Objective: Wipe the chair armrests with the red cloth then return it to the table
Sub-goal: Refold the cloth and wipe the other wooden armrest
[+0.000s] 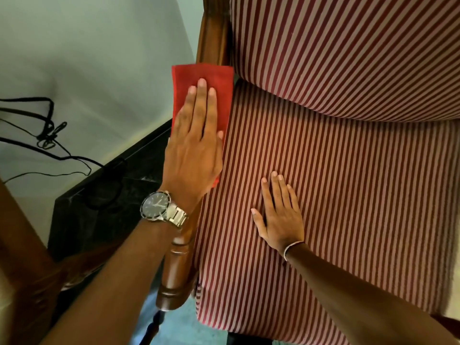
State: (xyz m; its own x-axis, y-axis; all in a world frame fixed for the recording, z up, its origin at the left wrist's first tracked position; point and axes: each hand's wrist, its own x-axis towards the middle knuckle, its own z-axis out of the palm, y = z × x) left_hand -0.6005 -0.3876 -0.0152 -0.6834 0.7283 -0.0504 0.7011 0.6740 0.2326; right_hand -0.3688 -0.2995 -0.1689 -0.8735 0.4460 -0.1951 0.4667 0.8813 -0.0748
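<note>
On the chair's wooden armrest (178, 265), the left hand (193, 145) presses the red cloth (219, 78) flat, fingers straight and together. The right hand (280, 215) lies splayed on the striped seat cushion (361, 195), empty. Best to keep even pressure and follow the rail's whole length.

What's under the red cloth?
The wooden armrest: its brown wood shows at both ends of the cloth. The left hand presses flat on top, so the part underneath is hidden.
</note>
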